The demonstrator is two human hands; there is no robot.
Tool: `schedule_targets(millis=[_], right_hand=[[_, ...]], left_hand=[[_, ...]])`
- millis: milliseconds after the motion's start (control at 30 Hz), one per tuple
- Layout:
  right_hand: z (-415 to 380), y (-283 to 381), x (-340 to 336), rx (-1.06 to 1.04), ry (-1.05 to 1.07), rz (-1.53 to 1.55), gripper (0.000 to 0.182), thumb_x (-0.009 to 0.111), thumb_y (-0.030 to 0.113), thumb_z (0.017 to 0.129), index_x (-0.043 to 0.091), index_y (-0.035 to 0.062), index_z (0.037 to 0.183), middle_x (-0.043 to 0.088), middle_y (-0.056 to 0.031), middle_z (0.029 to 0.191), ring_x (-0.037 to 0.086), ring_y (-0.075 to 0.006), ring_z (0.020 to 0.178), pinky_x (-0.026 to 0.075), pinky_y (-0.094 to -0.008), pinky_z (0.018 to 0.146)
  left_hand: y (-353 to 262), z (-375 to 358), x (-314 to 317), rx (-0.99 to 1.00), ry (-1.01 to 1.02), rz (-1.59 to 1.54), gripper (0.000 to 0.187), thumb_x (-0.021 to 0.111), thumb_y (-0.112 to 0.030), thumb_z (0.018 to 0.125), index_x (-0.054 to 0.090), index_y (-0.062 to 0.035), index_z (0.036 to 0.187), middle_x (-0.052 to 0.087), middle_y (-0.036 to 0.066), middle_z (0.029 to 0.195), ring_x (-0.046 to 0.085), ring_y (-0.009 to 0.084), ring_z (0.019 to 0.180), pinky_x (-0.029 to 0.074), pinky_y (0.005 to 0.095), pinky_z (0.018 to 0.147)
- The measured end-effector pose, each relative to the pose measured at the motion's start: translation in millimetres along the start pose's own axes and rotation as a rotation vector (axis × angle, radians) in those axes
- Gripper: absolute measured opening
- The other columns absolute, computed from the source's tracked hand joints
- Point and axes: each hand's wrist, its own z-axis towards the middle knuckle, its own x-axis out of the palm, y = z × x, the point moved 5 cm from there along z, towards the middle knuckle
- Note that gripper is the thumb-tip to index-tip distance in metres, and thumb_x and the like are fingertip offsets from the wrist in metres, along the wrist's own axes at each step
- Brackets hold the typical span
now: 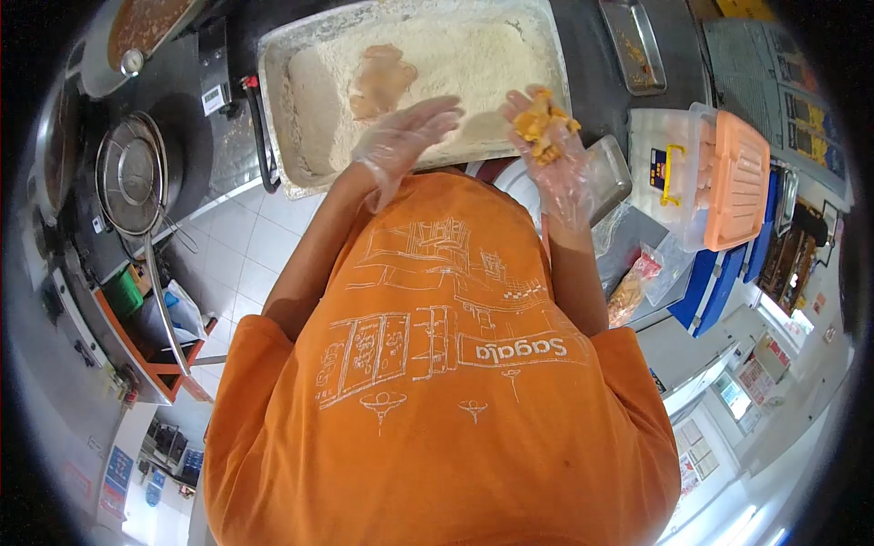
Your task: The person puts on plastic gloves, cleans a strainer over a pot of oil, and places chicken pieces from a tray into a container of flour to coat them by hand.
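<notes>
A large metal tray (275,118) holds pale flour (473,68), with a flat brownish wet piece (382,80) lying on it towards the left. My left hand (410,136), in a clear plastic glove, hovers over the tray's near edge, fingers extended and nothing in it. Over the tray's near right corner, my right hand (553,150), gloved too, is turned palm up. Yellow-orange coated pieces (543,126) rest on its palm and fingers.
To the left are a wire strainer (130,173) and a pan of reddish sauce (146,27). On the right stand a small metal tray (633,45), a clear tub (669,168) with an orange lid (739,180), and a plastic bag of food (635,287).
</notes>
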Motion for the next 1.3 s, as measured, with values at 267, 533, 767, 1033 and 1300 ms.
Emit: schedule_targets(millis=[267, 533, 767, 1033, 1300], right_hand=[[13.6, -16.3, 20.7, 0.138, -0.259, -0.311, 0.037, 0.063, 0.012, 0.093, 0.053, -0.0076, 0.123, 0.060, -0.0169, 0.117, 0.064, -0.0244, 0.104, 0.059, -0.0369, 0.084], [14.4, -17.5, 7.9, 0.067, -0.448, -0.543, 0.029, 0.069, 0.015, 0.089, 0.065, -0.0033, 0.110, 0.065, -0.0073, 0.099, 0.063, -0.0142, 0.086, 0.054, -0.0254, 0.073], [-23.8, 16.0, 23.9, -0.379, -0.024, -1.304, 0.043, 0.071, 0.012, 0.087, 0.056, 0.0043, 0.127, 0.063, -0.0194, 0.118, 0.062, -0.0335, 0.105, 0.050, -0.0405, 0.094], [-64.0, 31.1, -52.9, 0.014, -0.190, 0.078, 0.037, 0.058, 0.020, 0.097, 0.053, 0.0029, 0.130, 0.064, -0.0097, 0.106, 0.065, -0.0194, 0.091, 0.056, -0.0344, 0.074], [-134.7, 122.6, -290.8, -0.111, -0.953, -1.115, 0.036, 0.064, 0.010, 0.086, 0.060, 0.0007, 0.120, 0.066, -0.0168, 0.113, 0.066, -0.0267, 0.097, 0.055, -0.0367, 0.080]], left_hand=[[-16.2, 34.8, 28.5, 0.045, 0.060, -0.230, 0.053, 0.064, -0.030, 0.095, 0.049, -0.0056, 0.139, 0.056, 0.013, 0.133, 0.056, 0.0208, 0.117, 0.047, 0.0317, 0.098], [4.0, 42.0, 42.2, 0.086, -0.071, 0.018, 0.046, 0.062, -0.020, 0.095, 0.050, -0.0048, 0.138, 0.059, 0.014, 0.130, 0.058, 0.0203, 0.115, 0.049, 0.0300, 0.097], [5.1, 44.5, 50.2, 0.173, -0.097, 0.308, 0.047, 0.060, -0.022, 0.095, 0.050, -0.0038, 0.137, 0.063, 0.017, 0.126, 0.063, 0.0224, 0.112, 0.050, 0.0306, 0.092], [-36.4, 21.3, 96.6, 0.374, 0.222, 0.564, 0.048, 0.058, -0.023, 0.099, 0.046, -0.0075, 0.142, 0.059, 0.011, 0.136, 0.058, 0.0196, 0.121, 0.046, 0.0303, 0.099], [-24.7, 29.5, 23.3, 0.209, -0.144, 0.449, 0.044, 0.054, -0.028, 0.102, 0.051, -0.0044, 0.139, 0.060, 0.009, 0.131, 0.056, 0.0169, 0.122, 0.043, 0.0290, 0.103]])
